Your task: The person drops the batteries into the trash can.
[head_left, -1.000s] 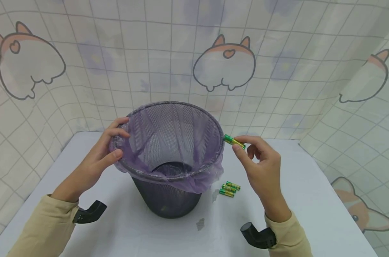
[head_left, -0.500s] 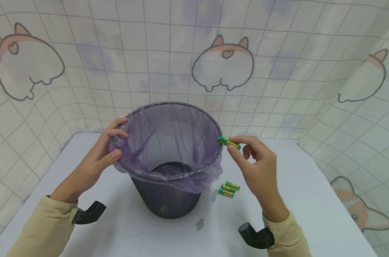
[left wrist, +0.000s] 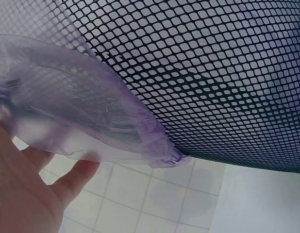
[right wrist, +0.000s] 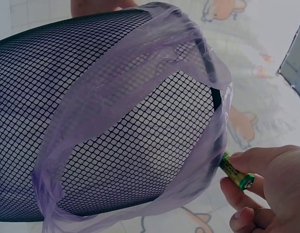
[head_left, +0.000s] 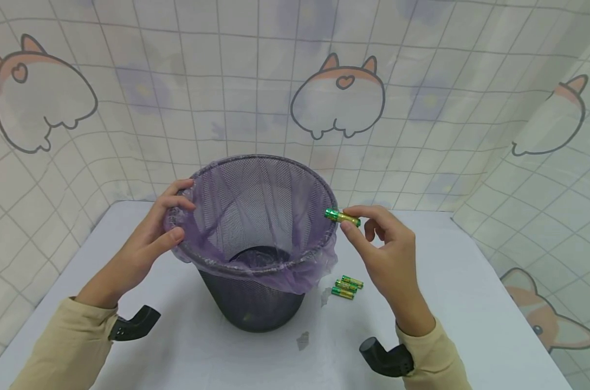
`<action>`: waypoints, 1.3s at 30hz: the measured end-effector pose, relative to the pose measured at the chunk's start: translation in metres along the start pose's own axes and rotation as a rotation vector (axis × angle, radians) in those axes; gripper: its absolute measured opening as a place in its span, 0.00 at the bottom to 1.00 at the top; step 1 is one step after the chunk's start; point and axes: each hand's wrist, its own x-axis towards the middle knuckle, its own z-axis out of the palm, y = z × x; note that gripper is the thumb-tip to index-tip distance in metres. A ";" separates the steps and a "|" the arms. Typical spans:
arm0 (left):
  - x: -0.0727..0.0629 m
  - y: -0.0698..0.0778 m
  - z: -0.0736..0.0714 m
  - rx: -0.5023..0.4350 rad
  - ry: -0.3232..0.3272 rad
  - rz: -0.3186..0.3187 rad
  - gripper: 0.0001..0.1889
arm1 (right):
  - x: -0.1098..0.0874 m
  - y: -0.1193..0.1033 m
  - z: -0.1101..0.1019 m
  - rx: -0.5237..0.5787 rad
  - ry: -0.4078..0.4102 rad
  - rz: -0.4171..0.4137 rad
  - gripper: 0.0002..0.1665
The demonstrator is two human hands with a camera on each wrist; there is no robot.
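Battery (head_left: 342, 217) points lengthwise left, toward the bin (head_left: 255, 311).

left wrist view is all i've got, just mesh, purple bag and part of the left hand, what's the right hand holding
Observer: The right hand pinches a green and gold battery.
Operator: any more of those about
Observer: Three more batteries lie on the table beside the bin.
Operator: is the held one over the rim yet
Observer: In the head view its green end crosses the rim's outline; I can't tell whether it touches.
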 end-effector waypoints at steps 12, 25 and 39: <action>-0.001 0.002 0.000 -0.019 -0.001 0.004 0.18 | 0.002 0.001 0.002 0.010 -0.012 -0.002 0.12; -0.001 0.000 0.000 -0.003 0.006 -0.004 0.19 | 0.005 -0.001 0.003 0.029 -0.041 0.003 0.11; 0.001 0.000 0.000 -0.003 0.004 -0.002 0.18 | 0.005 0.000 0.004 0.008 -0.065 0.014 0.14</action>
